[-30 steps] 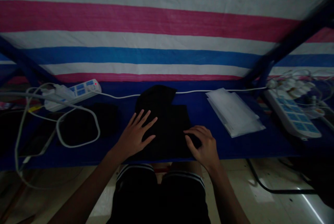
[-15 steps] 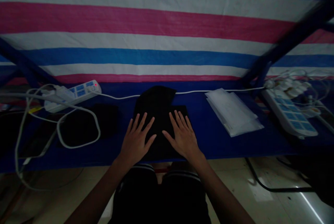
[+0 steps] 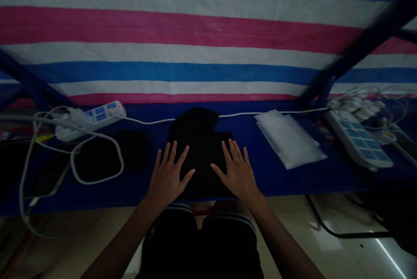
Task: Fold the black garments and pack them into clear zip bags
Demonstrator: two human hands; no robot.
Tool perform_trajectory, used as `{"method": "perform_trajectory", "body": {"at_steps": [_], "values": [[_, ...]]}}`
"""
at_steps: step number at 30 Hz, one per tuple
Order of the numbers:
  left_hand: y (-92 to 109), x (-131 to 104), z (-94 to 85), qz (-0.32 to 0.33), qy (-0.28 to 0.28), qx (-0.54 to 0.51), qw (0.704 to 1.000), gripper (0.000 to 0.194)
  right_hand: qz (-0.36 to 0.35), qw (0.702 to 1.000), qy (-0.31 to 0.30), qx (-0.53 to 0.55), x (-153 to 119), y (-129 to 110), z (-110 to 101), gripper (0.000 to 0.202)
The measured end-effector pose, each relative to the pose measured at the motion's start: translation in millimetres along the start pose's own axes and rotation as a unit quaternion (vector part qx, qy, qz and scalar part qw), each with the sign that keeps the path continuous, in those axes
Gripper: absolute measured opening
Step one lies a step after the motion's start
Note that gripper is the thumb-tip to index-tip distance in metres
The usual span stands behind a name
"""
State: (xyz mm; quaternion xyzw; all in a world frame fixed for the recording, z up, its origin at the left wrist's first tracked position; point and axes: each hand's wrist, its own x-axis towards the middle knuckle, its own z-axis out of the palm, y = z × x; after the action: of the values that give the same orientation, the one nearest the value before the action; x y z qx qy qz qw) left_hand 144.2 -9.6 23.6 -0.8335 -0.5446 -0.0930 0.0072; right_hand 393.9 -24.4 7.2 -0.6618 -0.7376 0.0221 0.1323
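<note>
A black cloth item (image 3: 202,153), with a rounded flap at its far end, lies flat on the blue table (image 3: 260,179) in front of me. My left hand (image 3: 169,177) rests palm down on its left edge, fingers spread. On its right edge lies my right hand (image 3: 237,175), also flat with the fingers apart. Neither hand grips anything. To the right is a small stack of translucent plastic bags (image 3: 289,140).
At the left are a white power strip (image 3: 104,113), looped white cables (image 3: 122,157), a phone (image 3: 48,179) and dark folded cloth (image 3: 133,149). Another power strip (image 3: 361,140) with chargers sits at the right. A striped sheet (image 3: 195,27) hangs behind.
My right hand has shifted slightly to the right, towards the cloth's edge. My left hand has moved a little to the left. The cloth looks unchanged.
</note>
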Motion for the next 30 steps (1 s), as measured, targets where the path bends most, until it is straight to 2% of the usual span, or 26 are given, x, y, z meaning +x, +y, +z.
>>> {"method": "perform_trajectory", "body": {"at_steps": [5, 10, 14, 22, 30], "values": [[16.8, 17.9, -7.3, 0.025, 0.015, -0.025, 0.999, 0.065, -0.024, 0.999, -0.020, 0.033, 12.9, -21.1, -11.6, 0.081], [25.8, 36.5, 8.1, 0.022, 0.013, -0.055, 0.998, 0.057, -0.057, 0.996, -0.037, 0.058, 25.4, -38.7, -4.0, 0.067], [23.5, 35.5, 16.5, 0.015, 0.019, -0.057, 0.998, 0.058, -0.048, 0.998, -0.016, 0.043, 23.7, -35.4, 4.0, 0.069], [22.9, 31.9, 13.3, 0.000, 0.022, -0.049, 0.999, 0.059, -0.025, 0.999, -0.005, 0.030, 17.0, -20.4, 6.2, 0.083], [23.6, 31.6, 14.8, -0.005, 0.031, -0.050, 0.998, 0.060, -0.017, 0.999, 0.011, 0.032, 10.6, -13.1, 5.1, 0.082]]}}
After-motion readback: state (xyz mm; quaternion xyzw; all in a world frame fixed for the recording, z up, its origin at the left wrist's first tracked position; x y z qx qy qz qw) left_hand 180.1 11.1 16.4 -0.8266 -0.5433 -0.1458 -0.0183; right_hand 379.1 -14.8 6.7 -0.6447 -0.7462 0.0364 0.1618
